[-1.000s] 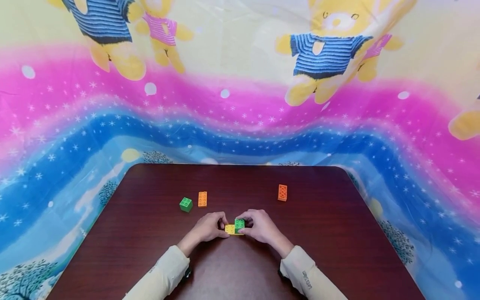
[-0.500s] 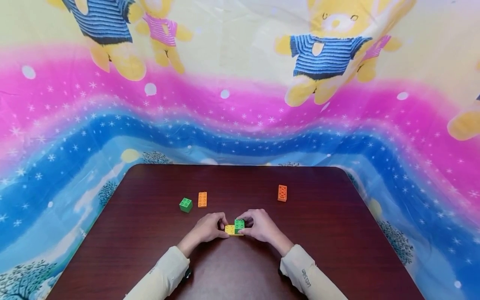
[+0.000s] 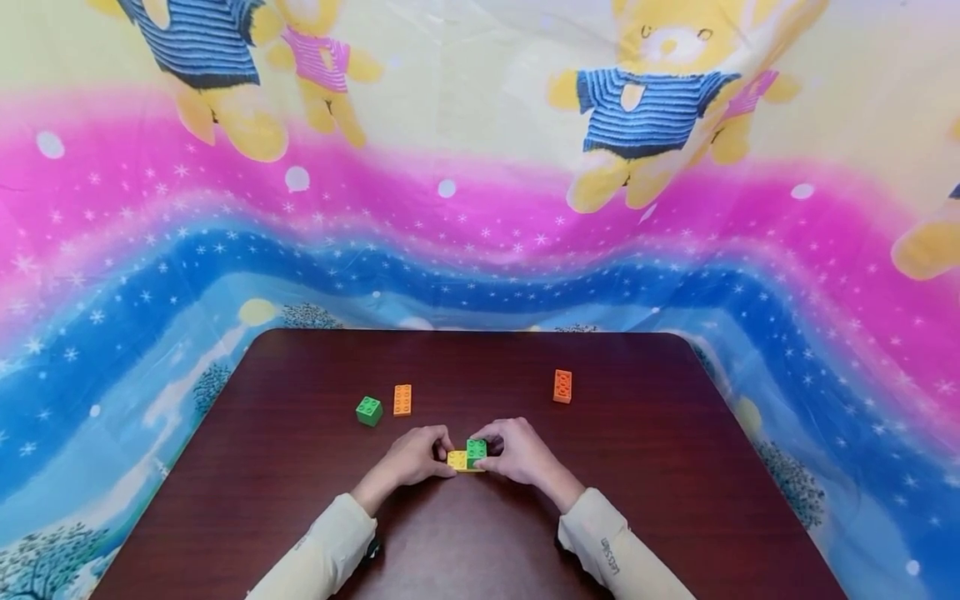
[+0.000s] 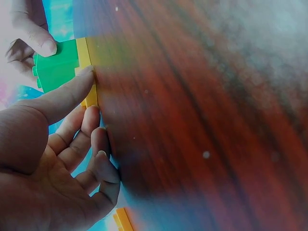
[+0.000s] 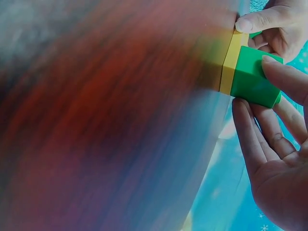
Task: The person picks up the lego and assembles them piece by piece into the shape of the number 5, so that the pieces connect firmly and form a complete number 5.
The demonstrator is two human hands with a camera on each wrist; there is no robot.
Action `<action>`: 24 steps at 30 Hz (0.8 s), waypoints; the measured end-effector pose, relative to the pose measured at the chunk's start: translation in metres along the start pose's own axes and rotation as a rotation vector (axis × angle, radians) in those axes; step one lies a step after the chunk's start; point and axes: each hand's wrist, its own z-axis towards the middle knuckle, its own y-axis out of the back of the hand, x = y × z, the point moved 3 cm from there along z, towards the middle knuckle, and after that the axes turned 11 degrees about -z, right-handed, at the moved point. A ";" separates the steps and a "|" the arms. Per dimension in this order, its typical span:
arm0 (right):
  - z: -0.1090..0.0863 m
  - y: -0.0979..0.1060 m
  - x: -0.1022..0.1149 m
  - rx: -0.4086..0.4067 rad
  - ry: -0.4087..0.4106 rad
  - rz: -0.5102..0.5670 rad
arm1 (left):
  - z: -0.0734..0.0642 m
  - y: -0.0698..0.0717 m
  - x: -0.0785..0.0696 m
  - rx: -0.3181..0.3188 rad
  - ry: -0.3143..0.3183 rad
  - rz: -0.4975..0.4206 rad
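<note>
A flat yellow toy brick [image 3: 457, 460] lies on the table between my two hands. On its right half sits a taller green brick [image 3: 476, 451], studs up. My left hand [image 3: 411, 457] pinches the yellow brick's left end between thumb and fingers; in the left wrist view the thumb lies along its near side. With thumb and fingers my right hand [image 3: 521, 452] grips the green brick; the right wrist view shows the green brick [image 5: 255, 77] against the yellow brick [image 5: 230, 65], with no gap plain to see.
Behind my left hand stand another green brick [image 3: 368, 411] and a flat light orange brick [image 3: 402, 400], studs up. A darker orange brick [image 3: 562, 387] lies hollow side up at the back right. Patterned cloth [image 3: 480, 200] hangs behind the dark wooden table [image 3: 660, 467].
The view has shifted very slightly. Both hands keep their grip and the bricks stay as they were.
</note>
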 end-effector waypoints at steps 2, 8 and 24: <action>0.000 0.001 0.001 -0.001 0.004 -0.001 | 0.000 0.000 0.000 0.001 -0.003 -0.005; 0.000 0.002 0.001 0.002 0.016 -0.003 | -0.001 0.001 -0.002 0.003 -0.013 -0.010; 0.002 0.002 0.000 0.000 0.027 0.009 | 0.000 0.001 -0.001 0.014 -0.006 -0.022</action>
